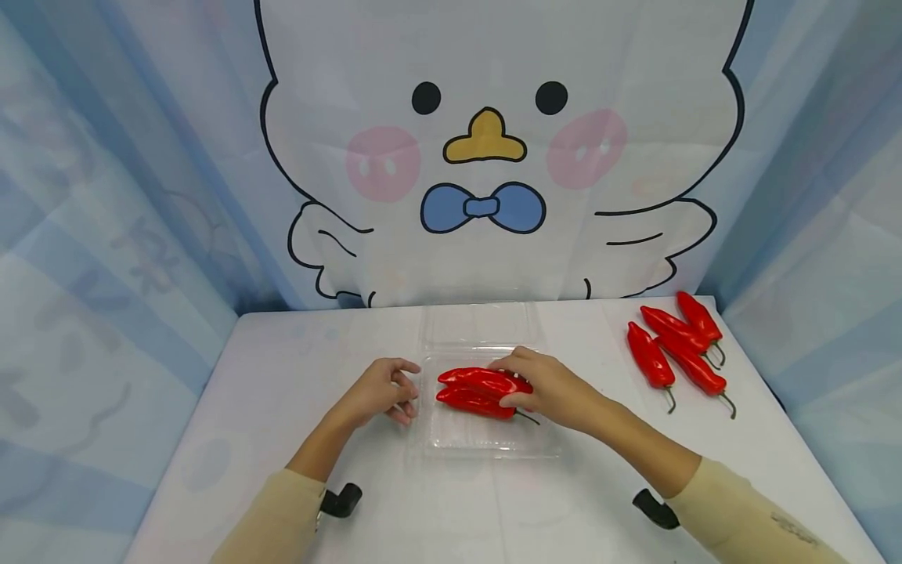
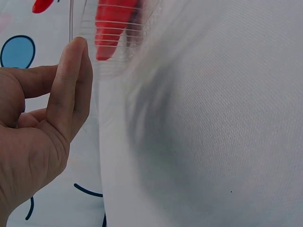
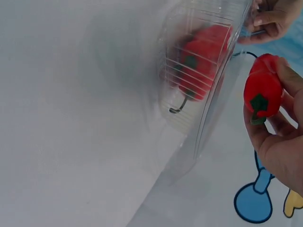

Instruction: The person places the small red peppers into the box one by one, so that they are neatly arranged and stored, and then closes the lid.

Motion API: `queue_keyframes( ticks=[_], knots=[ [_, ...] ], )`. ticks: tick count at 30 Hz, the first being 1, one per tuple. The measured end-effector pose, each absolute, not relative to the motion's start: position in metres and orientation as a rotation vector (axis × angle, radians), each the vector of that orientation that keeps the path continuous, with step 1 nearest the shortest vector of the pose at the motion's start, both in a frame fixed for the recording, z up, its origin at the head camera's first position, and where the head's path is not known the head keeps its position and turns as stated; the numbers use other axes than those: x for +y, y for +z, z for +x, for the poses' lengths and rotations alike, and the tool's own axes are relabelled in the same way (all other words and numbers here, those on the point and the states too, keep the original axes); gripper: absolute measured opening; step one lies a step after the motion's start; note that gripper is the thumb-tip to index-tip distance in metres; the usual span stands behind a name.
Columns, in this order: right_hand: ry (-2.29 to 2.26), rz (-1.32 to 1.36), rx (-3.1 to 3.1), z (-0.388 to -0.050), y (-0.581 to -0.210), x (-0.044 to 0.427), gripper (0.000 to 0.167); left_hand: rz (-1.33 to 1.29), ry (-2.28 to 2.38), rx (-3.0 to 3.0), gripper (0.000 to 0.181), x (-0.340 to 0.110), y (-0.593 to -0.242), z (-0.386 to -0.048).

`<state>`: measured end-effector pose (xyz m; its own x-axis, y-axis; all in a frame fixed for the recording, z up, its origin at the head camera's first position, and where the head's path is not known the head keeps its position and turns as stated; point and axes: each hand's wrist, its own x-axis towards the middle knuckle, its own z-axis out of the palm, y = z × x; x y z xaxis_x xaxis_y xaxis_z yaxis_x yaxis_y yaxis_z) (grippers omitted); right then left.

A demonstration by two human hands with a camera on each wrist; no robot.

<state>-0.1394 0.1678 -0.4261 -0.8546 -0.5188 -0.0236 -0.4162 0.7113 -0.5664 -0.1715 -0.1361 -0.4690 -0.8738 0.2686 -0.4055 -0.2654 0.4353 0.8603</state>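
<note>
A clear plastic box (image 1: 451, 440) lies with its lid open on the table. Over it the right hand (image 1: 560, 392) pinches a red pepper (image 1: 479, 379) between thumb and fingers; the right wrist view shows that hand (image 3: 279, 137) holding the pepper (image 3: 262, 90) by its stem end, above the box. Inside the box lie other red peppers (image 3: 199, 59), seen through its ribbed wall. At the box's left edge is the left hand (image 1: 384, 392), fingers loosely bent, holding nothing; in the left wrist view this hand (image 2: 52, 113) is beside the box wall (image 2: 113, 28).
Several red peppers (image 1: 650, 356) with green stems lie at the table's right back corner. The white table (image 1: 317, 345) meets a curtain (image 1: 493, 266) with a cartoon figure at the back, and blue curtains (image 1: 106, 313) stand at both sides.
</note>
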Motion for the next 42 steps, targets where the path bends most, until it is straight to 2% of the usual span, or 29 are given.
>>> queue_keyframes(
  ticks=[15,42],
  knots=[
    [-0.761,-0.917,2.68,-0.135,-0.446,0.149,0.046,-0.008,1.446,2.205,0.043,-0.136,-0.47,-0.173],
    [-0.603,-0.948,2.78,-0.131,-0.468,0.129,0.044,-0.002,1.442,2.209,0.043,-0.137,-0.471,-0.173]
  ],
)
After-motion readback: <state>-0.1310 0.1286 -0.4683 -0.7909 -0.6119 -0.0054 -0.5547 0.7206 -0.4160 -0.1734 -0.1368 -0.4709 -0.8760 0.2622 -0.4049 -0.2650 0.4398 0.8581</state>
